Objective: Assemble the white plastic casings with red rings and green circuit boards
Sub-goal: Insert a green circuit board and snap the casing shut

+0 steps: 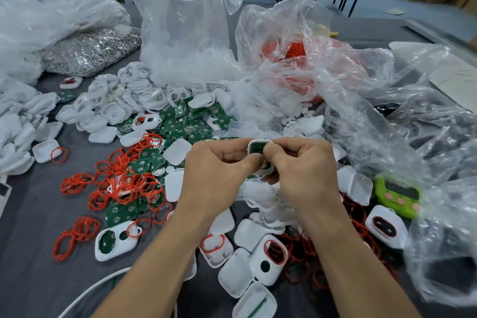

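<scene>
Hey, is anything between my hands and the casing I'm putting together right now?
Nothing visible. The left hand and right hand both already pinch the white casing, with a green circuit board seated inside it.

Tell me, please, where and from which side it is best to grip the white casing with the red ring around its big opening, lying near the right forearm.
Probably grip the white casing by its two long side walls, coming down from above. It lies flat, face up, so its sides are exposed, while a pinch through the opening could disturb the red ring. The left side looks freer; the right forearm crowds the other.
</scene>
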`<act>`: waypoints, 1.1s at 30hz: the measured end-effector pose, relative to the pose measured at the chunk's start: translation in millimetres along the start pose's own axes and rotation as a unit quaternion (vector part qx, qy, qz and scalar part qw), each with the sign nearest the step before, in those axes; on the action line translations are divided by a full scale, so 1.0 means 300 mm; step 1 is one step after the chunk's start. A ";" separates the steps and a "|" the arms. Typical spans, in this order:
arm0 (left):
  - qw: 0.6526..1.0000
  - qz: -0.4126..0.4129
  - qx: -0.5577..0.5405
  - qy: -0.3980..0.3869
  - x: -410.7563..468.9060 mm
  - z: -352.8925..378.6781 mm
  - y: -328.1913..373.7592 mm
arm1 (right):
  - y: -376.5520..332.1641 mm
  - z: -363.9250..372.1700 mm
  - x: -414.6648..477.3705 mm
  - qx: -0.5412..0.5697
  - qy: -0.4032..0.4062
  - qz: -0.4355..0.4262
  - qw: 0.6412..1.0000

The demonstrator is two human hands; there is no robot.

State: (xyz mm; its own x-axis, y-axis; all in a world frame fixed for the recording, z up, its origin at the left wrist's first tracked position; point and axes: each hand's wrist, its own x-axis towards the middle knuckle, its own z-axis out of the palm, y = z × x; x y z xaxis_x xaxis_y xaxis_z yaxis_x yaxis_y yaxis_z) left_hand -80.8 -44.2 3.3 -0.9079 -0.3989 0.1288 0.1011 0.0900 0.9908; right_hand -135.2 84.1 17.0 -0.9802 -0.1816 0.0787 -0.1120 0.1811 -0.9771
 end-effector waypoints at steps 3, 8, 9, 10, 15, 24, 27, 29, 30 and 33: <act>1.000 0.002 0.001 0.004 -0.002 0.002 0.003 | 0.007 0.000 0.000 0.004 0.002 0.005 1.000; 0.999 -0.014 0.028 0.029 0.006 -0.003 -0.006 | 0.008 0.003 0.009 0.026 -0.052 0.021 0.998; 0.999 -0.018 0.028 0.029 0.008 -0.003 -0.008 | 0.007 0.002 0.011 0.034 -0.064 0.028 0.997; 0.999 -0.022 0.026 0.029 0.010 -0.002 -0.009 | 0.006 0.000 0.013 0.040 -0.071 0.033 0.996; 0.998 -0.038 0.006 0.040 0.015 -0.004 -0.015 | 0.009 -0.003 0.013 0.034 -0.076 0.025 0.996; 0.997 -0.030 0.038 0.068 0.025 -0.002 -0.026 | 0.006 -0.001 0.006 0.011 -0.065 0.029 0.997; 0.996 -0.025 0.047 0.066 0.026 -0.005 -0.028 | 0.008 0.001 0.003 0.003 -0.059 0.026 0.998; 0.996 -0.029 0.049 0.062 0.027 -0.003 -0.029 | 0.010 -0.001 0.003 0.000 -0.054 0.024 0.998; 0.997 -0.033 0.045 0.060 0.027 -0.003 -0.029 | 0.010 -0.002 0.004 -0.001 -0.054 0.024 0.998; 0.997 -0.041 0.036 0.055 0.025 -0.003 -0.031 | 0.009 -0.002 0.006 0.000 -0.059 0.030 0.998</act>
State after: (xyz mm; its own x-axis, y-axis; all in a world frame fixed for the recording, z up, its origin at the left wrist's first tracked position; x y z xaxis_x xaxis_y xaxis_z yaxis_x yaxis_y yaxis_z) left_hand -88.3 -48.9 -4.8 -0.8618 -0.5042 0.0557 -0.0047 0.1178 0.9930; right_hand -137.2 84.9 14.5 -0.9592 -0.2828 -0.0041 -0.0531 0.1943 -0.9795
